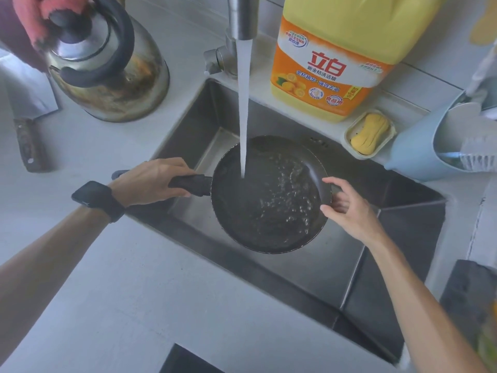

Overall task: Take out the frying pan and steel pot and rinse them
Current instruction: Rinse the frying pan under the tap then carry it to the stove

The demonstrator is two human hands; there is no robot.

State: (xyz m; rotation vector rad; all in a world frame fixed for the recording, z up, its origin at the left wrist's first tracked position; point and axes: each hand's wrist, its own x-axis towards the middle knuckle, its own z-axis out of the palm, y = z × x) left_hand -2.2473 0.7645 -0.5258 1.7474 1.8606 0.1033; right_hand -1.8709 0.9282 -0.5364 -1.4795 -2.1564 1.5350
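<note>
The left hand (153, 179) grips the handle of the frying pan (270, 195), holding it level over the sink (363, 254) so the water stream (244, 103) fills it. The right hand (347, 208) is loosely open, fingertips at the pan's right rim — probably steadying it. The steel pot (107, 63) waits on the far-left counter — apart from both hands.

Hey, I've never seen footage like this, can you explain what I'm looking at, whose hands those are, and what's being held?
This is one picture from a camera worn on a person's head, looking down at their own bare hands; there is no robot. The left hand, with a dark watch on its wrist, grips the handle of a black frying pan over a steel sink. The right hand is open at the pan's far rim. Water from the tap pours into the pan. On the counter stand a steel kettle, a yellow detergent jug and a soap bar in its dish.
</note>
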